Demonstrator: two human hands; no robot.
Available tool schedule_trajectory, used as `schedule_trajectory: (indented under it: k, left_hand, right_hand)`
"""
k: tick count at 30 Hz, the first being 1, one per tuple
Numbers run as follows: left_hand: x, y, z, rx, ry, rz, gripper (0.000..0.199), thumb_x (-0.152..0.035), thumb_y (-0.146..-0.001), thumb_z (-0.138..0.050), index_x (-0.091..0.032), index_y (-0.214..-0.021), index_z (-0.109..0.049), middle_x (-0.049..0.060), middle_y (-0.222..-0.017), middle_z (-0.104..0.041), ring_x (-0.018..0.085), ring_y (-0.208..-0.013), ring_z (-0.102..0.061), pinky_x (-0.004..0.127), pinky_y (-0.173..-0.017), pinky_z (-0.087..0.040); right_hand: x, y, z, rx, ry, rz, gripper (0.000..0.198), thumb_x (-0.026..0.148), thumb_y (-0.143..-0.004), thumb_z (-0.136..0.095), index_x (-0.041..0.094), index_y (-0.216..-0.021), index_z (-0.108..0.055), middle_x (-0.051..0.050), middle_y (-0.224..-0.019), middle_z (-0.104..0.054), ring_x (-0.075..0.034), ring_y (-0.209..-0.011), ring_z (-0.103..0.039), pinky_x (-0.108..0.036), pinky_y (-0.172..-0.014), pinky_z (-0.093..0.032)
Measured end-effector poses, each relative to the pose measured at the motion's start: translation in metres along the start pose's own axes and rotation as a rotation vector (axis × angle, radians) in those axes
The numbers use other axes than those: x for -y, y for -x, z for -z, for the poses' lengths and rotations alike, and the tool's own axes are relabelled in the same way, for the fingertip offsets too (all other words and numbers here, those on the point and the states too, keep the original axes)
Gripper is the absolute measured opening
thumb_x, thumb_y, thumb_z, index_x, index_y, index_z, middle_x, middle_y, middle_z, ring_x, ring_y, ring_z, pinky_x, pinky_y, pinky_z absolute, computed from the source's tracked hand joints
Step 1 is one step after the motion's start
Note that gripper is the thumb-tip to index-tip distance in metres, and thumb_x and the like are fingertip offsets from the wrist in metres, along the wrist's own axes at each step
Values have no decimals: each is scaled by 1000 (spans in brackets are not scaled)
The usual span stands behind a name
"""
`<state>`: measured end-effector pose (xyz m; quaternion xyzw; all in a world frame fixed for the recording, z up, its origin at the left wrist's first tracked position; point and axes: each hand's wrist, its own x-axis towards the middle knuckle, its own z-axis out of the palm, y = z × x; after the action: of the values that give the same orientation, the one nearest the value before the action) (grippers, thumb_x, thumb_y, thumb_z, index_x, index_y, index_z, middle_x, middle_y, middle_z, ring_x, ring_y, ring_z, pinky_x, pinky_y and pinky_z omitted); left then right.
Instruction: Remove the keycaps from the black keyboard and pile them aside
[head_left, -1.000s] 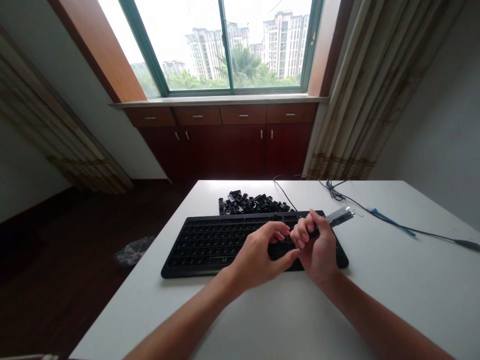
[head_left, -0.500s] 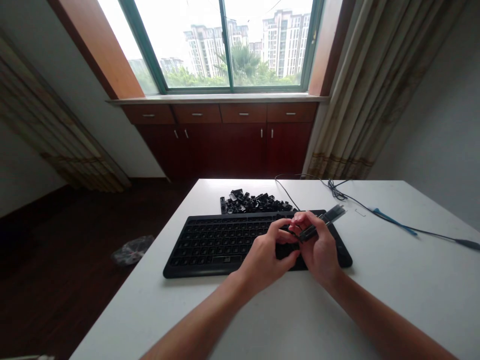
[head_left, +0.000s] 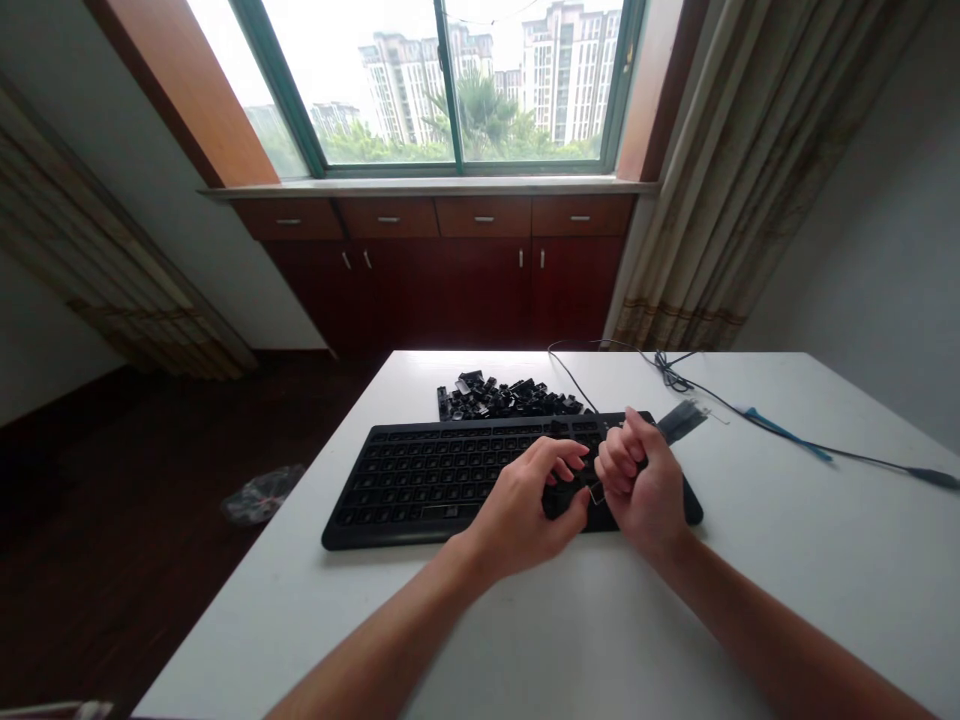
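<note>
A black keyboard [head_left: 420, 528] lies across the table, its key area showing rows of sockets with the caps off. Over its right part, my right hand [head_left: 649, 490] is closed in a fist around a dark brush [head_left: 682, 420], whose flat bristle end sticks out up and to the right. A thin wire loop [head_left: 597, 493] shows below that fist, near my left thumb. My left hand [head_left: 532, 505] hovers over the keyboard with curved fingers and thumb apart, and I see nothing held in it. Behind the keyboard is a pile of loose black keycaps [head_left: 502, 398].
A black cable [head_left: 576, 383] runs from behind the keyboard and coils at the back right. A blue strip-like thing [head_left: 787, 433] lies by the cable on the white table [head_left: 247, 610]. A clear plastic bag [head_left: 262, 497] is on the dark floor to the left.
My right fingers have curled tightly round the brush, and its bristle end has moved slightly right. My left fingers have drawn back from the right hand. The whole view has shifted slightly.
</note>
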<state>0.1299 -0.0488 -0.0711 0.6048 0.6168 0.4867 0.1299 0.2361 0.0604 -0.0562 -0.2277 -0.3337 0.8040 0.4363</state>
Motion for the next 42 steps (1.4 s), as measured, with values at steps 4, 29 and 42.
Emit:
schedule_trajectory:
  k: [4,29,42]
  left_hand:
    - [-1,-1,2,-27,-2,39,30,-14,-90,-59,-21,-119,-60,5,-105,-68,16,-86,-64,30,-78,-53]
    - [7,0,0,39,14,64,29,-8,-94,-48,-18,-119,-59,8,-109,-69,20,-98,-66,36,-91,-53]
    - [9,-1,-2,0,106,95,29,-8,-96,-44,-18,-120,-58,8,-109,-70,20,-97,-66,34,-89,-53]
  right_hand:
    - [1,3,1,-49,-21,-75,48,30,-79,-70,22,-48,-34,9,-41,-27,-6,-35,-19,-25,-34,-14]
    - [-10,2,5,256,362,-42,52,43,-86,-71,23,-52,-37,9,-46,-28,-7,-40,-19,-26,-39,-11]
    - [-21,15,0,155,527,274,51,44,-94,-66,22,-56,-40,6,-51,-37,-10,-47,-32,-28,-46,-27]
